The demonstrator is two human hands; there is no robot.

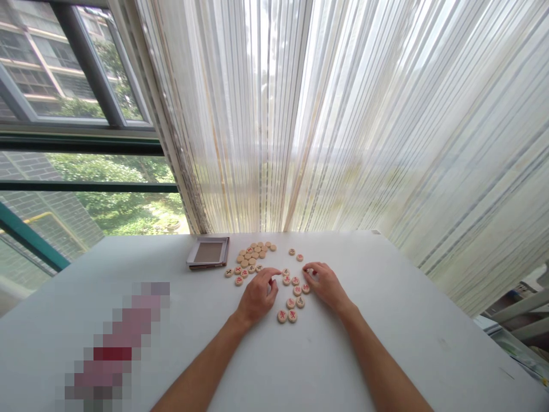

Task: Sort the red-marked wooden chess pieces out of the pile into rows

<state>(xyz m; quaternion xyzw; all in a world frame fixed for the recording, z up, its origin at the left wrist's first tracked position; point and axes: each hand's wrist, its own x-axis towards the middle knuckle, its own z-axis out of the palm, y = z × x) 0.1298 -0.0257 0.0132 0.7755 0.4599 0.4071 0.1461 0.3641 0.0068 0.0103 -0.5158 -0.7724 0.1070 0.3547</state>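
Observation:
Round wooden Chinese chess pieces lie on a white table, several in a loose cluster between my hands. My left hand (258, 294) has its index finger stretched to the right, its tip at the edge of a chess piece (286, 272). Thumb and index finger are apart, and nothing shows between them. My right hand (325, 282) is at the cluster's right side with bent fingers, thumb and index tip apart. It is just above a red-marked piece (306, 288); whether its fingertips touch a piece is too small to tell. Two red-marked pieces (287, 316) lie nearest me.
Behind my left hand is a group of mostly blank-faced pieces (254, 255), with marked pieces (239, 281) in front. An open shallow box (209, 252) stands left of them. A blurred pinkish patch (124, 332) covers the table's left side (180, 337). Curtains (274, 114) hang behind.

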